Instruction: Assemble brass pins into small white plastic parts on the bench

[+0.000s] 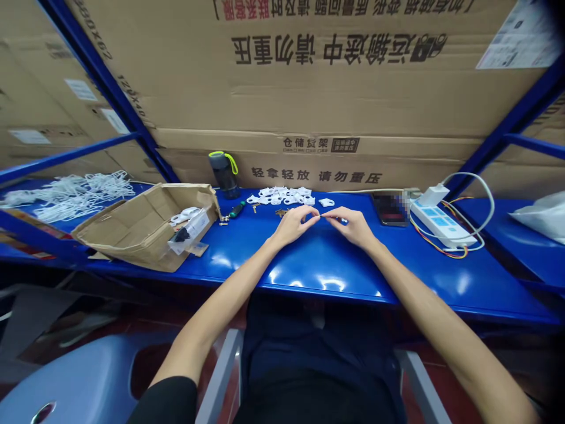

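Over the middle of the blue table, the fingertips of my left hand (295, 224) and my right hand (352, 226) nearly meet. Both hands are pinched closed around something tiny and pale between them, too small to name. Just behind them lies a pile of white plastic parts (282, 195), with one separate white part (326, 202) to its right. Small brass-coloured pieces (281, 212) lie by my left hand, partly hidden by it.
An open cardboard box (132, 235) stands left, near a green screwdriver (237, 209) and a dark bottle (224, 175). White cords (88, 191) lie far left. On the right are a phone (390, 210) and a power strip (444, 224) with looping cables.
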{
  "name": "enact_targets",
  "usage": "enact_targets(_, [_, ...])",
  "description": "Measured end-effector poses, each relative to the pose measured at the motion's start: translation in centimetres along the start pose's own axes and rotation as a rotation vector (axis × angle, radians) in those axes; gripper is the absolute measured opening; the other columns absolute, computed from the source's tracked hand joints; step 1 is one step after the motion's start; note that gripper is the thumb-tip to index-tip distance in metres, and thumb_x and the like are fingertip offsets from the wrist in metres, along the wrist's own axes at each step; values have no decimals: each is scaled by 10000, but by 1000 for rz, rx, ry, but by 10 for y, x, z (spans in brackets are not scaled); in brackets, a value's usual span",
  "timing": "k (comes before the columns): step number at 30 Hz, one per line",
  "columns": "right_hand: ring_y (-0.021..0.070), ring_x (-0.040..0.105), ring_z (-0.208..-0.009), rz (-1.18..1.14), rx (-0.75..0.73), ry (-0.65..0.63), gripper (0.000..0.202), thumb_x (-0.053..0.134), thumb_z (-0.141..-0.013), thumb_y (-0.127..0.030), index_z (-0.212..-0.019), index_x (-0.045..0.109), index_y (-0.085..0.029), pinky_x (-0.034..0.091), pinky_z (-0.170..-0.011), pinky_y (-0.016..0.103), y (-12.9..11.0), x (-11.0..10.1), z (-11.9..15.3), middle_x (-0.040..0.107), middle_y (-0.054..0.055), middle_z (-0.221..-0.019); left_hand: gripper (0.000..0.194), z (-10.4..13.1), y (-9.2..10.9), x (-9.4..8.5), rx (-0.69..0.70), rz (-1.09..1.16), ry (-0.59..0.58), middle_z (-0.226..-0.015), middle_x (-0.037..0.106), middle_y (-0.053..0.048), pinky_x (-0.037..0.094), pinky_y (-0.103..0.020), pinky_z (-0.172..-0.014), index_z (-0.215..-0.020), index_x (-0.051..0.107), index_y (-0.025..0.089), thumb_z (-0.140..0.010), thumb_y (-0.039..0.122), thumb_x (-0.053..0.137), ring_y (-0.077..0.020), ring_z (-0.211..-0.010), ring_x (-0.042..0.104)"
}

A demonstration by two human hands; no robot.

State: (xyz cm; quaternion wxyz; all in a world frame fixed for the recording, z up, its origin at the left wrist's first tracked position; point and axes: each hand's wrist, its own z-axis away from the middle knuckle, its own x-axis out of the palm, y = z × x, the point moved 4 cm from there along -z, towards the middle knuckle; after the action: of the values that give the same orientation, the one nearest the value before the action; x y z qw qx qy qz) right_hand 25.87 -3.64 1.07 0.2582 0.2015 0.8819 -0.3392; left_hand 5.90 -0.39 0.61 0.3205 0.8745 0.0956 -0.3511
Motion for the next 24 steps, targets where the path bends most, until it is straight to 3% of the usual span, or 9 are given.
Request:
enact_targets(8, [247,738,-871,-75,132,-2,287,655,-970,-476,-1080,808,-259,593,-822,389,3,4,1,815,55,-1082,305,0,3,1,-11,2,-20,-1080,740,-45,501,-321,-825,-1109,727,209,-1058,449,547,-166,-785,608])
enact_targets(17, [207,672,-716,-57,179,39,359,685,-939,-581,-906,770,-233,543,-695,353,6,3,0,793,50,-899,297,0,4,1,-1,12,-19,-1081,744,-42,499,-320,-835,-1093,722,204,-1064,443,548,-168,-806,617])
enact_targets(24, [234,700,-778,-62,170,30,384,648,-960,-590,-941,788,-233,547,-727,373,6,3,0,810,67,-963,288,-1,1,1,2,4,1,-1092,749,-45,504,-335,-871,-1089,723,207,-1066,437,551,-178,-839,643])
